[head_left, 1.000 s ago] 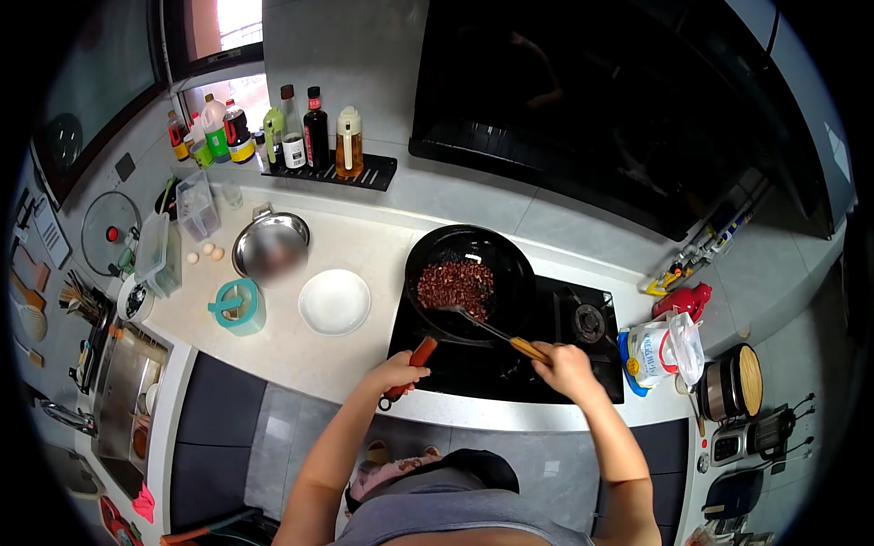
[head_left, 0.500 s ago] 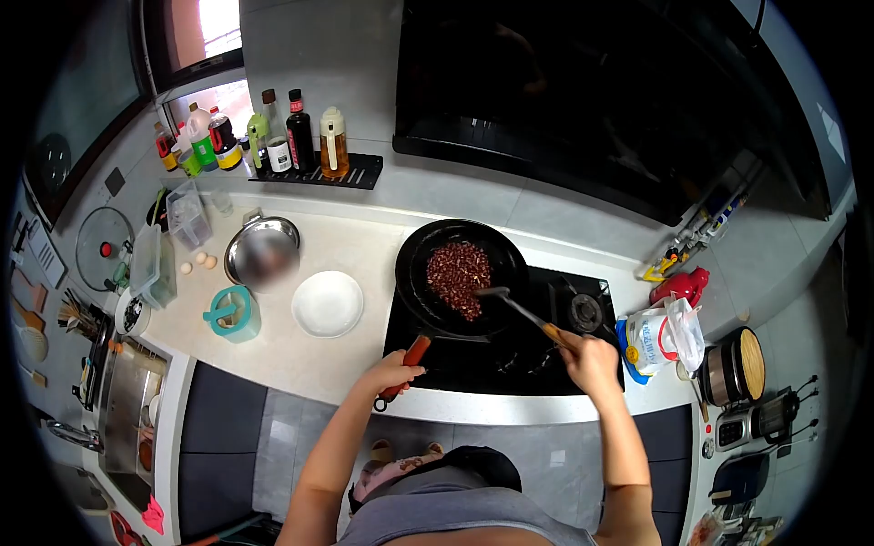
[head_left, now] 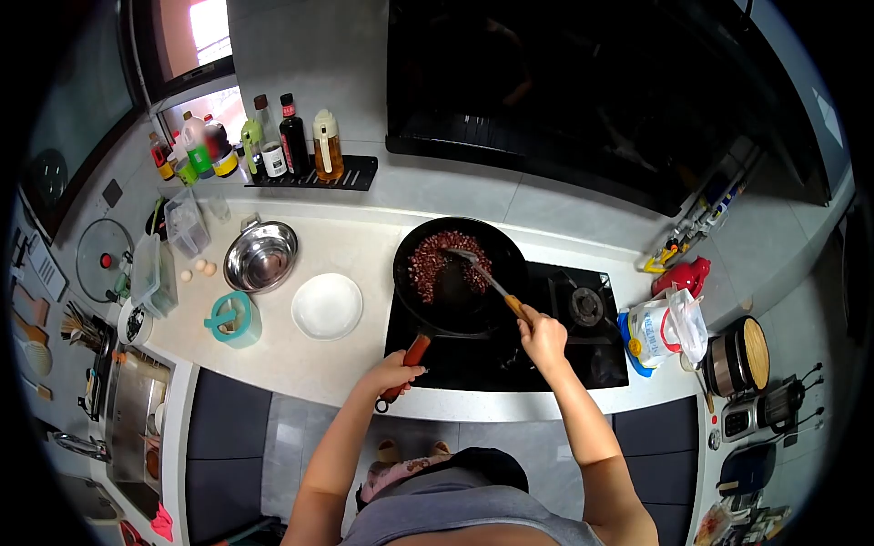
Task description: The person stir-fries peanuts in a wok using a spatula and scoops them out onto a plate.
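A black wok sits on the left part of the black gas stove. My left hand is closed round the wok's reddish-brown handle. With my right hand I grip the wooden handle of a spatula. Its metal blade lies in the far part of the wok, among small dark red pieces that look like peanuts or beans. They form an arc along the far and left side, with bare wok bottom nearer me.
To the left on the counter are a white bowl, a steel basin, a teal-lidded container and several eggs. Bottles line a wall shelf. Right of the stove stand a white bag and a red object. A second burner is beside the wok.
My right hand has moved left and away from me, pushing the spatula to the wok's far side. The dark red pieces have spread from one heap into an arc. My left hand stays put.
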### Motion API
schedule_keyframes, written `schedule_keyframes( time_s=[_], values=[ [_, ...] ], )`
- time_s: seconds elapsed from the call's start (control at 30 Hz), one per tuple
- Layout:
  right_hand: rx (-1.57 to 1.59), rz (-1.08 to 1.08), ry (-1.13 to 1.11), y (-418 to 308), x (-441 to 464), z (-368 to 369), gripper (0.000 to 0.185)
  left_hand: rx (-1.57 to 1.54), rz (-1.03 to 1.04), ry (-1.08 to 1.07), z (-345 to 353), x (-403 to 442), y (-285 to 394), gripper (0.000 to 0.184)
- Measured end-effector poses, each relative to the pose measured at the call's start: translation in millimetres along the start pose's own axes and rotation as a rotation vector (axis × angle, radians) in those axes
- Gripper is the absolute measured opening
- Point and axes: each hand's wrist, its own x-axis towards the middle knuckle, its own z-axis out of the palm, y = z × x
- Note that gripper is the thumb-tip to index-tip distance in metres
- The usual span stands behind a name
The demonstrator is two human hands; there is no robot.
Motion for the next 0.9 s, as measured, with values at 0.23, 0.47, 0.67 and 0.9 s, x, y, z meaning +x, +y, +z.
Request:
schedule_keyframes(
  time_s=[0.23,0.47,0.67,0.9],
  values=[
    [-0.024,0.168,-0.044,46.4,18.1,-49.8,0.025,0.015,0.001,-0.008,-1.3,6.9,-6.0,0.03],
    [0.708,0.767,-0.673,107.5,58.0,-40.1,0.03,0.02,-0.006,-0.012,-2.3,3.4,-3.2,0.035],
    [1.088,0.887,-0.749,62.8,36.8,45.0,0.038,-0.014,0.012,-0.02,-1.4,-3.0,1.2,0.035],
    [1.17,0.854,-0.645,37.4,-2.3,44.6,0.033,-0.007,-0.001,-0.001,-0.6,3.5,-4.2,0.034]
  ],
)
